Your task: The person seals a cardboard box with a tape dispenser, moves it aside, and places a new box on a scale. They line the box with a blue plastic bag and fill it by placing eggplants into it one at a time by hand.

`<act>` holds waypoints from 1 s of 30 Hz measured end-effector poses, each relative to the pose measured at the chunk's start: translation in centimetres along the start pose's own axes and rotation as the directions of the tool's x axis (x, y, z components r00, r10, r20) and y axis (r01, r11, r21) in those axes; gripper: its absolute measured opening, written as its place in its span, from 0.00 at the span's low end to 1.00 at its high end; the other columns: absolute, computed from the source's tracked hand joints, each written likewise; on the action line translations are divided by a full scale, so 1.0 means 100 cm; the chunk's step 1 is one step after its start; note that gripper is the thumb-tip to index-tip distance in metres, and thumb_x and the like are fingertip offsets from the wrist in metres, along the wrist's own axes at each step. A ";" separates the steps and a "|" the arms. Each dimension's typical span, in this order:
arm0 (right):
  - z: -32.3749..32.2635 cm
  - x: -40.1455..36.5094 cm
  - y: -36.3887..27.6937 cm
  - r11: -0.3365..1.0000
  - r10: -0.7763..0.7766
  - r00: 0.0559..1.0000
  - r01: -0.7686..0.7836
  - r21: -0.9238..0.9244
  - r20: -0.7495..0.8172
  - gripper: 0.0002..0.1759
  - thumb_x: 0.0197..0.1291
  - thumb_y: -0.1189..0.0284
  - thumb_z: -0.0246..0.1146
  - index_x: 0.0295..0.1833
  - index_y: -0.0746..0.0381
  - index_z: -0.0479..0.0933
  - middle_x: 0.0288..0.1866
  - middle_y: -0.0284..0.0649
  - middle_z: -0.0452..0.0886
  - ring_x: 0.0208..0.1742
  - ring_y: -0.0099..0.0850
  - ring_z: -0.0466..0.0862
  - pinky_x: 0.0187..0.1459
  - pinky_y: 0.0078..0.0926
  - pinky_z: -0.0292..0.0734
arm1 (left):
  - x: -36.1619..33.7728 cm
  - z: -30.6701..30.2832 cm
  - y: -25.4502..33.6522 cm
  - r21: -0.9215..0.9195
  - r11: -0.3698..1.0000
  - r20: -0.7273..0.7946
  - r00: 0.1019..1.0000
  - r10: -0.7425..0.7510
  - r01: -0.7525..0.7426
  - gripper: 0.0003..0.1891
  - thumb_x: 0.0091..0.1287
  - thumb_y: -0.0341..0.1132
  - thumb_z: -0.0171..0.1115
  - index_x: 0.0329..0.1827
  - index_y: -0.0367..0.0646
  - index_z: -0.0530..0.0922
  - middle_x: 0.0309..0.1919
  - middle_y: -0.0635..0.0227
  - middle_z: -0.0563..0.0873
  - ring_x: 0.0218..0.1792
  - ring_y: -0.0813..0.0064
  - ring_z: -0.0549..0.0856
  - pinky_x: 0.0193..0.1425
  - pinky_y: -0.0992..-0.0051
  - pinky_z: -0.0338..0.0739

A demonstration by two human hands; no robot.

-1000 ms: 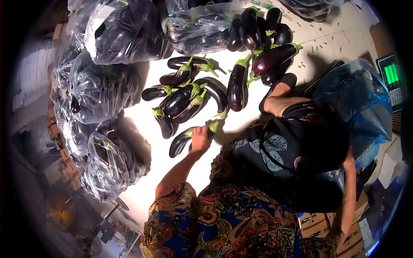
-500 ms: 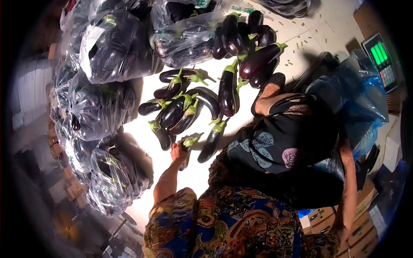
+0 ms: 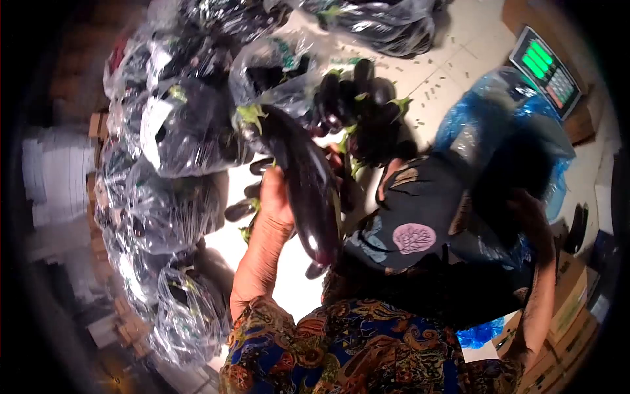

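My left hand [image 3: 277, 197] is wrapped round a large, glossy dark purple eggplant [image 3: 305, 184], raised close to the camera with its green cap at the upper left. Fingertips show on the eggplant's far side. At the right, my right hand [image 3: 525, 205] is beside a blue plastic bag [image 3: 558, 141], over a dark shape that I cannot make out; its fingers are lost in shadow. Behind the held eggplant, more loose eggplants [image 3: 377, 134] lie on the pale floor, partly hidden by it and my left hand.
Clear plastic bags of eggplants [image 3: 197, 128] line the left side and the back. A scale display [image 3: 545, 69] with green digits stands at the right rear. My knee in patterned black cloth [image 3: 420, 210] is in front. Cardboard boxes [image 3: 571, 282] stand at the lower right.
My left hand has lifted the eggplant from the floor up towards the camera. The view has shifted, and my right hand, lower before, shows more beside the blue bag.
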State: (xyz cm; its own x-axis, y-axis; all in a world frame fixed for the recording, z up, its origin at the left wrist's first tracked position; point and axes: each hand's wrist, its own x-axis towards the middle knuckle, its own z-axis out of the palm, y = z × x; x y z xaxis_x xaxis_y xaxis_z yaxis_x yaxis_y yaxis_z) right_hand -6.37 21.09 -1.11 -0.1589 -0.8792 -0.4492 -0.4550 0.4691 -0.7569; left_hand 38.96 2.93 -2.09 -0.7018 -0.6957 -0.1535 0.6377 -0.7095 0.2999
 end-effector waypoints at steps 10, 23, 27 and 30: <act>-0.037 -0.047 0.009 0.993 -0.120 0.963 0.114 -0.041 -0.241 0.17 0.64 0.69 0.62 0.55 0.68 0.75 0.44 0.48 0.83 0.45 0.36 0.82 0.46 0.32 0.76 | 0.106 0.126 -0.062 0.276 0.959 0.182 0.976 -0.120 0.066 0.59 0.53 0.69 0.63 0.77 0.38 0.48 0.43 0.60 0.73 0.43 0.66 0.75 0.47 0.63 0.73; -0.016 -0.047 0.052 0.939 -0.274 0.922 0.195 -0.283 -0.274 0.19 0.60 0.68 0.64 0.54 0.65 0.73 0.42 0.48 0.81 0.45 0.45 0.81 0.46 0.36 0.76 | 0.152 0.175 -0.137 0.551 0.764 0.106 0.881 -0.462 0.335 0.40 0.62 0.61 0.59 0.63 0.32 0.69 0.52 0.50 0.81 0.51 0.57 0.83 0.57 0.61 0.79; -0.021 -0.048 0.040 0.958 -0.201 0.952 0.240 0.155 -0.230 0.20 0.64 0.63 0.62 0.56 0.62 0.73 0.46 0.44 0.81 0.49 0.36 0.81 0.51 0.35 0.75 | 0.159 0.196 -0.154 0.508 0.790 -0.015 0.921 -0.389 0.342 0.33 0.66 0.53 0.58 0.61 0.30 0.70 0.53 0.47 0.81 0.52 0.54 0.83 0.58 0.61 0.79; -0.023 -0.050 0.026 0.745 -0.232 0.963 0.267 0.612 -0.137 0.29 0.62 0.60 0.64 0.65 0.61 0.67 0.52 0.42 0.78 0.58 0.28 0.76 0.60 0.32 0.71 | 0.175 0.213 -0.168 0.475 0.790 0.106 0.867 -0.487 0.387 0.37 0.62 0.56 0.59 0.61 0.29 0.71 0.52 0.45 0.81 0.49 0.57 0.84 0.55 0.62 0.80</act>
State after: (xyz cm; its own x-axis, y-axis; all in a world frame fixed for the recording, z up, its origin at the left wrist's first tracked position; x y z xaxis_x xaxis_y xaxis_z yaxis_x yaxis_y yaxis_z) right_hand -8.79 26.48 0.29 -0.1681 -0.9669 -0.1920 0.1546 0.1665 -0.9738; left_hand 9.21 5.11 10.20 -0.9526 -0.2453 -0.1799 0.0818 -0.7761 0.6253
